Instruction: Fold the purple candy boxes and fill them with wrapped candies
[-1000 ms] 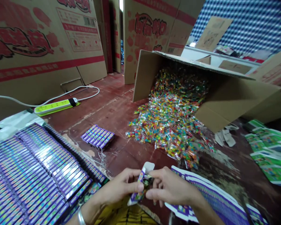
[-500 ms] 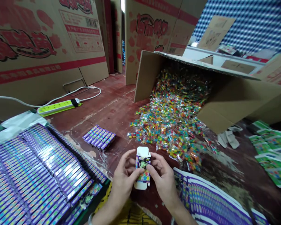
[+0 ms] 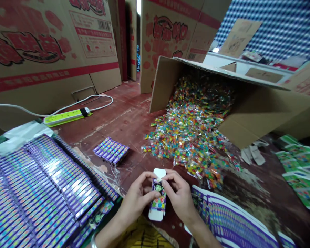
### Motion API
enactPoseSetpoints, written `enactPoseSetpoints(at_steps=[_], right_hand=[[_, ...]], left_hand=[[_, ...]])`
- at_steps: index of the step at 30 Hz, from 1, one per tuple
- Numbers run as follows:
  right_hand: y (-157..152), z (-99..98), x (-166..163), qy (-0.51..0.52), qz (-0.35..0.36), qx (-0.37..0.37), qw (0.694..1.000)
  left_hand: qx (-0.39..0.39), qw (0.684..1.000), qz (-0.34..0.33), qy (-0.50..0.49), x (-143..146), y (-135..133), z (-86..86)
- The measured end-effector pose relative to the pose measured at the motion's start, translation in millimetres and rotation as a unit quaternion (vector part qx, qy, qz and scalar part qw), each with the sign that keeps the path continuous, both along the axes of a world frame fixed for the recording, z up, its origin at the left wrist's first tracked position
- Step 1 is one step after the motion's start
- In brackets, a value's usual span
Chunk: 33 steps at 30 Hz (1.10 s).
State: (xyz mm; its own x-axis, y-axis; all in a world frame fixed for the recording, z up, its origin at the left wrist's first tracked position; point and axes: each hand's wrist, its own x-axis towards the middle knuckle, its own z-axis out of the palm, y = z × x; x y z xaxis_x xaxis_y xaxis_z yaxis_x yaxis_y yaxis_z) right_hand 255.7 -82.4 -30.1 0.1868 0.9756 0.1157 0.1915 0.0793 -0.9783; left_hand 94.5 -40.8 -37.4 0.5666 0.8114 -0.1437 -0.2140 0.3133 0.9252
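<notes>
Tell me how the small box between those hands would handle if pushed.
The small box is probably light, its white flaps looking like thin card. It may crush under a push, as flaps stick out unfolded at both ends.

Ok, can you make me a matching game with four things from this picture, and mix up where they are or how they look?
Things:
1. small purple printed paper box
2. long yellow-green power strip
3. clear plastic packets of colourful sweets
4. overlapping flat purple-and-white cartons

Places and looks:
A. spilling from a tipped brown cardboard carton
B. held between the bare left hand and bare right hand
C. spread along the picture's lower right
D. has a black band near one end

Right pairs: 1-B, 2-D, 3-A, 4-C
</notes>
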Motion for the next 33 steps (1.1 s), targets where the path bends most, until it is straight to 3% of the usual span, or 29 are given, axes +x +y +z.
enactPoseSetpoints(at_steps=[5,10,17,22,27,33], right_hand=[[6.4,1.7,-2.7,0.077,-0.012,-0.014,0.997],[15.2,13.6,0.1,0.084,0.062,-0.018,0.994],[28.6,21.8,9.5,0.105,0.094,-0.162,0.977],[34.8,19.9,14.0,0.122,0.112,-0.173,0.971],[26.0,28.4,8.8,-0.039,0.100,-0.077,0.991],[9.6,36.1,2.4,-0.171,0.155,-0.021,0.973]], left_hand=[[-0.025,0.999,0.045,0.000,-0.2,-2.6,-1.8],[-0.038,0.998,0.042,0.004,-4.0,-3.4,-1.5],[0.036,0.996,0.042,0.069,-9.6,-3.9,1.5],[0.036,0.997,0.015,0.069,-10.8,-3.3,4.0],[0.036,0.995,0.035,0.088,-14.2,-1.6,-2.8],[0.024,0.995,0.052,0.080,-18.1,-2.9,-5.3]])
